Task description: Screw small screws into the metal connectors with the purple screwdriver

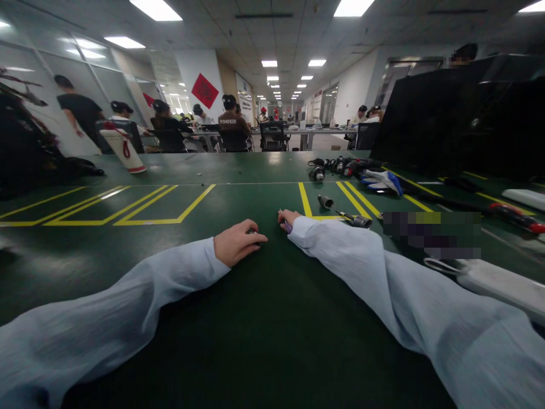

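My left hand [239, 241] hovers at or on the green table, its fingers bent round a small dark thing [252, 231] that I cannot make out. To its right is my right hand [290, 218], fingers closed, with part of a thin purplish thing [288, 227] showing at the palm; its kind is unclear. The two hands are apart. Just beyond my right hand lies a grey metal cone-shaped part [326, 201]. A second grey metal piece with a thin shaft [358, 220] rests beside my right sleeve.
Blue-and-white gloves [382, 182] and dark metal tools [336, 166] lie at the back right. A red-and-black handle [517, 217] and a long white object [502, 284] are on the right. A white cylinder [122, 150] stands back left. Yellow tape [305, 199] marks the table.
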Demonstrator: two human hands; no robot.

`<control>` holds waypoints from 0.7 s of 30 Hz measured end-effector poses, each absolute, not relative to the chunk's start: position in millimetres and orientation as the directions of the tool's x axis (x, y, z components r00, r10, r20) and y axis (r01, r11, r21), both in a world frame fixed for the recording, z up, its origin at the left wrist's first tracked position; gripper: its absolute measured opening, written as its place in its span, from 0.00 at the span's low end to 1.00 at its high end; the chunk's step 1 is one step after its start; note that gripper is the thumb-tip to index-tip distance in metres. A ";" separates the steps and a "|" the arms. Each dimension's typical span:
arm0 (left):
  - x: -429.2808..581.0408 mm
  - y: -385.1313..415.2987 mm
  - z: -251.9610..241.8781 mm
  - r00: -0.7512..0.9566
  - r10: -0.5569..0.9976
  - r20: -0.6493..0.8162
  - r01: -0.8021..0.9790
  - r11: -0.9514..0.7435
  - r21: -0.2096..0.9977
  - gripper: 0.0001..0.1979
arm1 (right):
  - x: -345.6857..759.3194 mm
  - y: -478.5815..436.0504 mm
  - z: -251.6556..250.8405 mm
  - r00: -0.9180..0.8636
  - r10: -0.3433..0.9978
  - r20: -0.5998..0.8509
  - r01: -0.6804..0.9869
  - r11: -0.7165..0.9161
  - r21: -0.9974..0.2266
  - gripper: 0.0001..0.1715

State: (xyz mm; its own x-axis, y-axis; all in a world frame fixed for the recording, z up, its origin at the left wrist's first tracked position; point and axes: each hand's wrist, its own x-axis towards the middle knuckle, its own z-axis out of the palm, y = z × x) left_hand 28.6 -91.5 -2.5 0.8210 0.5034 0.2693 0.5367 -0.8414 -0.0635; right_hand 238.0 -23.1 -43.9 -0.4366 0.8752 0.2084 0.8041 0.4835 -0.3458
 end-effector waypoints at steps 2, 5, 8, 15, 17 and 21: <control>38.2 -83.7 -6.8 0.823 0.496 0.279 0.514 -0.858 0.008 0.15 | 250.4 -13.5 -39.6 -0.390 0.899 0.199 0.825 0.437 -0.358 0.10; 62.7 -68.0 -12.6 0.788 0.521 0.329 0.531 -0.845 0.067 0.16 | 259.9 -7.6 -34.4 -0.344 0.919 0.193 0.839 0.393 -0.377 0.10; 90.2 -52.3 -15.9 0.738 0.557 0.381 0.570 -0.817 0.090 0.16 | 261.8 -9.9 -28.2 -0.311 0.923 0.226 0.838 0.378 -0.393 0.10; 121.1 -37.3 -19.2 0.697 0.525 0.489 0.526 -0.837 0.150 0.17 | 298.7 -20.8 20.4 -0.132 0.912 0.388 0.861 0.299 -0.410 0.12; 121.6 -39.1 -19.1 0.684 0.532 0.499 0.522 -0.835 0.174 0.17 | 321.3 -23.4 32.8 -0.071 0.910 0.408 0.873 0.254 -0.416 0.11; 120.3 -43.7 -17.7 0.662 0.572 0.484 0.543 -0.812 0.216 0.16 | 357.7 -26.3 29.8 0.043 0.925 0.378 0.852 0.164 -0.498 0.16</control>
